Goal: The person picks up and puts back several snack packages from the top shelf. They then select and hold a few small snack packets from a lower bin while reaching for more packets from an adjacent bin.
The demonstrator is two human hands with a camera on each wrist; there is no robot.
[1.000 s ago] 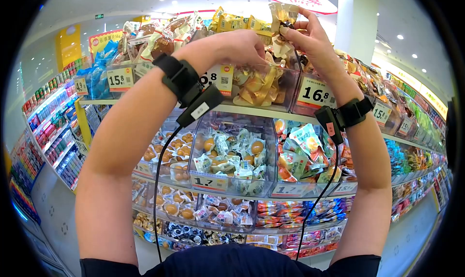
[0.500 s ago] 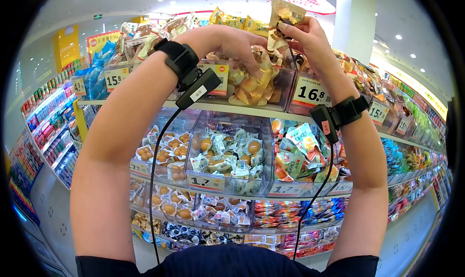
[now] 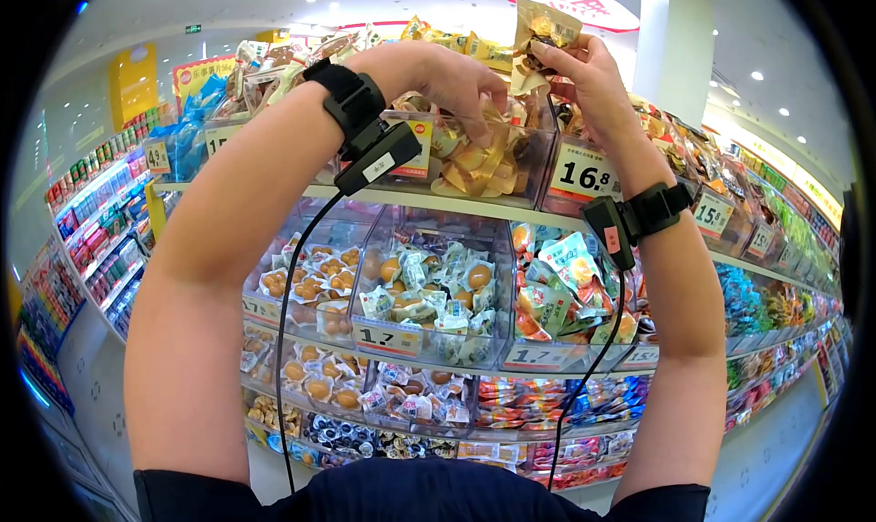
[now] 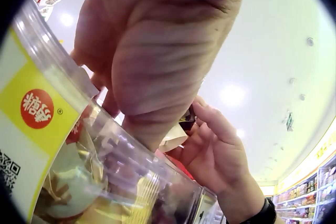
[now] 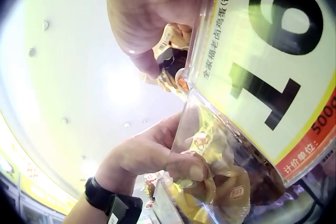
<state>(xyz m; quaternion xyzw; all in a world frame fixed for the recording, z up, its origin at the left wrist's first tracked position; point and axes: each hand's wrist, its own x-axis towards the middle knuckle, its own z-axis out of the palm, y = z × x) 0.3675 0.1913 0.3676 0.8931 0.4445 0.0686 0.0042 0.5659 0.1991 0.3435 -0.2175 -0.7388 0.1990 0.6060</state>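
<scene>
My right hand (image 3: 591, 77) pinches a gold-brown wrapped packet (image 3: 550, 22) between thumb and fingers, above the top-shelf bin. In the right wrist view this packet (image 5: 171, 45) has a dark part near the thumb. My left hand (image 3: 452, 82) reaches over the front wall of a clear bin (image 3: 538, 161), its thumb down among gold packets (image 3: 474, 171). The right wrist view shows the left hand (image 5: 144, 153) with its thumb behind the clear wall, over the packets; its other fingertips are hidden, so a grip cannot be made out.
A price card (image 3: 584, 173) reading 16.8 stands right of the bin. Below, shelves hold bins of wrapped eggs (image 3: 429, 289) and colourful packets (image 3: 570, 280). Blue packets (image 3: 193, 130) lie at the upper left. Black cables (image 3: 285, 339) hang from both wrist cameras.
The right hand's packet has risen slightly and turned, showing more of its wrapper. The left hand has moved slightly left, its thumb now lower among the gold packets.
</scene>
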